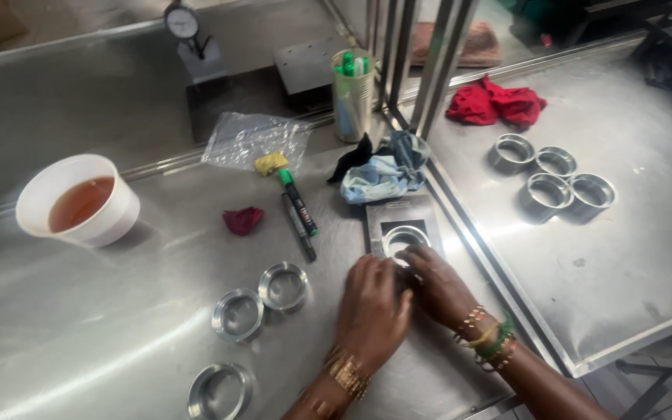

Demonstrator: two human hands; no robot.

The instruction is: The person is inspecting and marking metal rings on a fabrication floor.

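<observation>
My left hand (371, 311) and my right hand (439, 286) lie together on the steel table (118, 311), fingertips pressed on the near end of a flat grey metal plate (402, 214) with a square cut-out. A round metal ring (404, 239) sits in that cut-out, just beyond my fingers. Whether either hand grips the plate is hidden by the fingers. Three more metal rings (283, 286) (237, 314) (219, 389) lie on the table to the left of my left hand.
A white cup of brown liquid (79, 201) stands at left. Two markers (299, 214), a red scrap (242, 220), a plastic bag (254, 138), blue and dark cloths (383, 173), a pen cup (351, 97), a dial gauge (184, 31). On the right table: several rings (554, 180), a red rag (495, 103).
</observation>
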